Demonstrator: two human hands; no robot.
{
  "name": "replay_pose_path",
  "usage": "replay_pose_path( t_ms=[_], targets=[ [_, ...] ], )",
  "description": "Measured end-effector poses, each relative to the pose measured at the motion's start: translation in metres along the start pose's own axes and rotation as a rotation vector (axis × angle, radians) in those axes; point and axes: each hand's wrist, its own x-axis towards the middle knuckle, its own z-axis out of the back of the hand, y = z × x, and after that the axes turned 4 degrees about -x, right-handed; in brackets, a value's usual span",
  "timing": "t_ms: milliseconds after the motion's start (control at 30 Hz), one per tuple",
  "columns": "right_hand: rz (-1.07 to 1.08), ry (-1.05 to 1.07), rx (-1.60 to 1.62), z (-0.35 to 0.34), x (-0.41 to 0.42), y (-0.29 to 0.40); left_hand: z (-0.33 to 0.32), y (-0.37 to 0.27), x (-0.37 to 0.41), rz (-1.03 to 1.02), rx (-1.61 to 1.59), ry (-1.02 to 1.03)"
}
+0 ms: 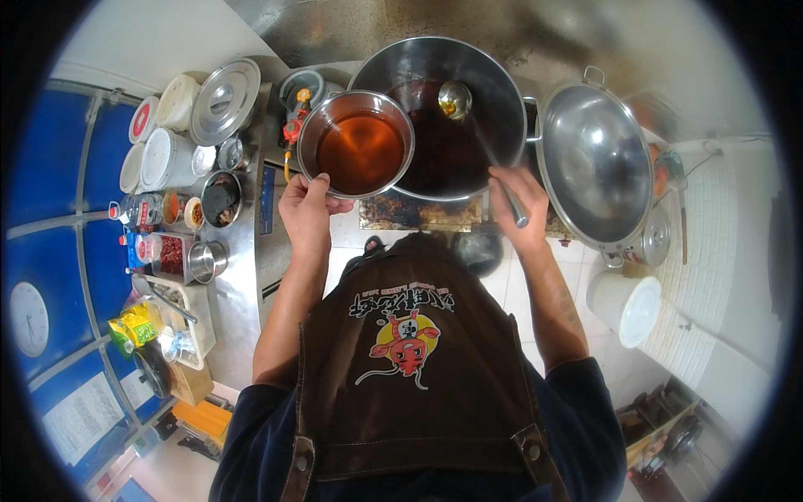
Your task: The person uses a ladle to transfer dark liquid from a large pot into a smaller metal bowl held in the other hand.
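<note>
My left hand [310, 204] grips the near rim of a stainless steel bowl [304, 154], thumb on top and fingers beneath. Clear reddish-brown liquid [361, 150] fills much of it. The bowl overlaps the left rim of a large stainless steel stockpot [517, 119], which holds dark red liquid [439, 163]. In my right hand [521, 207] is the handle of a metal ladle [455, 100]. The ladle's bowl hangs over the inside of the stockpot, with a little yellowish liquid in it. The ladle's handle slants down across the pot's right rim.
A large two-handled wok [596, 163] stands right of the stockpot. At left, a steel counter [235, 282] bears lidded tubs [166, 160], a steel lid [224, 100], small bowls and a plastic basket [204, 332]. Beside the bowl is a red gas valve [292, 130]. A white bucket [627, 307] stands at right.
</note>
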Motion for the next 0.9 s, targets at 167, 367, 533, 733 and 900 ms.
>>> replay_pose_path(
  t_ms=[167, 367, 533, 733, 900],
  targets=[
    [-0.019, -0.013, -0.001, -0.002, -0.002, -0.001, 0.0, 0.0, 0.0, 0.003, -0.005, -0.001],
    [-0.067, -0.043, 0.039, -0.003, -0.005, -0.001, 0.0, 0.001, 0.0, -0.002, -0.003, 0.003],
    [-0.108, -0.081, 0.063, -0.006, -0.008, -0.003, 0.0, 0.002, 0.0, 0.005, -0.009, 0.001],
    [-0.192, -0.08, 0.056, -0.008, -0.011, -0.006, 0.001, 0.002, 0.0, -0.004, -0.011, 0.01],
    [-0.197, -0.132, 0.073, -0.013, -0.012, -0.01, 0.0, 0.001, 0.0, 0.003, -0.004, 0.001]
  ],
)
